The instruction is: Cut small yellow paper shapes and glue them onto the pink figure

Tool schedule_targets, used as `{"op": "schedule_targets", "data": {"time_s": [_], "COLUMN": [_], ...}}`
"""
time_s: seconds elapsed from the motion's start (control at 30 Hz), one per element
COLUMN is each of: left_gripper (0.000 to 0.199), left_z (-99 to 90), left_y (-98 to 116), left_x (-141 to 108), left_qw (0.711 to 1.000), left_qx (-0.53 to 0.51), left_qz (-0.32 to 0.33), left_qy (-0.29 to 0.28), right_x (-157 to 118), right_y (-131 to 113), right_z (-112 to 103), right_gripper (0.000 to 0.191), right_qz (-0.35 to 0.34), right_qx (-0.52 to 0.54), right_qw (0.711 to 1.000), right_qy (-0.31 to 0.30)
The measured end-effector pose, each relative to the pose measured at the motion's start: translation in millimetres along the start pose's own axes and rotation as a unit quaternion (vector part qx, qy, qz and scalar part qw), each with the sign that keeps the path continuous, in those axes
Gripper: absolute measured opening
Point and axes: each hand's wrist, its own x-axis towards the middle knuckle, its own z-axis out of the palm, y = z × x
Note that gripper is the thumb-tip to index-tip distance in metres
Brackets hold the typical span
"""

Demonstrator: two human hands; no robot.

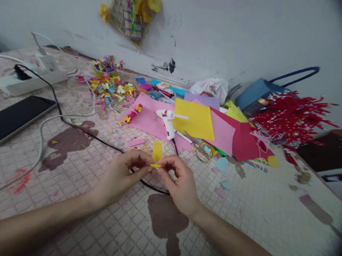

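Note:
Between my two hands is a small yellow craft-foam piece (pixel 157 151), with a wide tab standing up and a narrow folded part at the fingertips. My left hand (pixel 131 166) pinches it from the left, thumb and forefinger closed. From the other side my right hand (pixel 180 181) pinches it the same way. Both hands are held above the table, fingertips nearly touching. Just beyond them lies a white glue gun (pixel 167 124) on a pink sheet (pixel 144 106). Gold-handled scissors (pixel 202 150) rest to the right of the glue gun.
Coloured sheets, including a yellow one (pixel 193 118), lie behind. Scraps (pixel 112 88) pile up at the back left. A phone (pixel 17 119), a power strip (pixel 30 81) and a black cord (pixel 91 136) occupy the left. Red fuzzy stems (pixel 288 118) spread at right near a blue bag (pixel 255 95).

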Motion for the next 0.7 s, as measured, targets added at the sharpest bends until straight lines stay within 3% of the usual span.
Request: {"op": "schedule_targets", "data": {"time_s": [0.47, 0.7], "left_gripper": [0.009, 0.01], "left_z": [1.5, 0.5], "left_y": [-7.5, -8.3], "left_x": [-4.5, -4.2], "left_qw": [0.999, 0.998], "left_qx": [0.026, 0.042], "left_qz": [0.034, 0.045], "left_qy": [0.032, 0.027], "right_x": [0.9, 1.2], "right_y": [-1.9, -2.0], "right_z": [-1.0, -0.5], "right_gripper": [0.017, 0.014], "right_qz": [-0.066, -0.044], "right_qx": [-0.044, -0.046], "right_qw": [0.997, 0.998], "right_qy": [0.018, 0.014]}}
